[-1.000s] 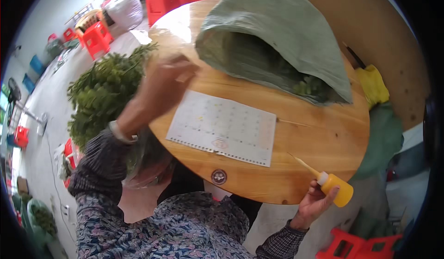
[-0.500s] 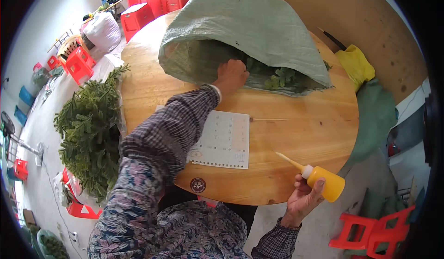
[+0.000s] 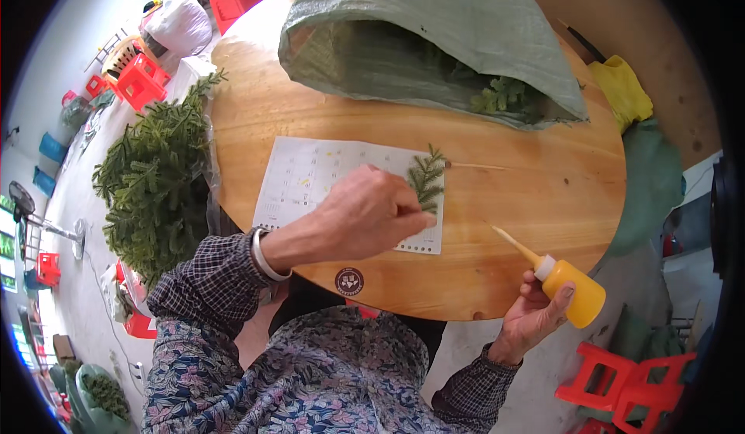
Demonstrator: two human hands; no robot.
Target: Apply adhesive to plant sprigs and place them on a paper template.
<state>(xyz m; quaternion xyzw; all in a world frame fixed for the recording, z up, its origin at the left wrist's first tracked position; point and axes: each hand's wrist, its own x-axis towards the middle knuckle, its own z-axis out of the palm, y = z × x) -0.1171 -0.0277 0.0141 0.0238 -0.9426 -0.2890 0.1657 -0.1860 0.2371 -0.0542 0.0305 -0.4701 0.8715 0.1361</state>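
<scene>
My left hand (image 3: pixel 363 210) is over the table, its fingers closed on a small green artificial pine sprig (image 3: pixel 427 176) whose tip points away from me. Under that hand lies a white calendar sheet (image 3: pixel 299 162) with a row of punched holes and a few yellow smears. At the table's near right edge my right hand (image 3: pixel 535 318) grips a yellow squeeze bottle (image 3: pixel 576 294), tilted so its long thin nozzle points up and left. A pale green woven sack (image 3: pixel 434 7) lies at the far side, mouth toward me, with leafy green pieces (image 3: pixel 504 96) inside.
A large bunch of artificial pine branches (image 3: pixel 151 186) stands against the left edge of the round wooden table (image 3: pixel 528 201). Red stools (image 3: pixel 594 380) are on the floor at lower right, and another red stool (image 3: pixel 143 79) stands at far left. Yellow cloth (image 3: pixel 625 93) hangs beyond the right edge.
My left hand has come out of the sack's mouth toward me, now holding a pine sprig above the calendar sheet. My right hand still holds the bottle. The view has shifted slightly.
</scene>
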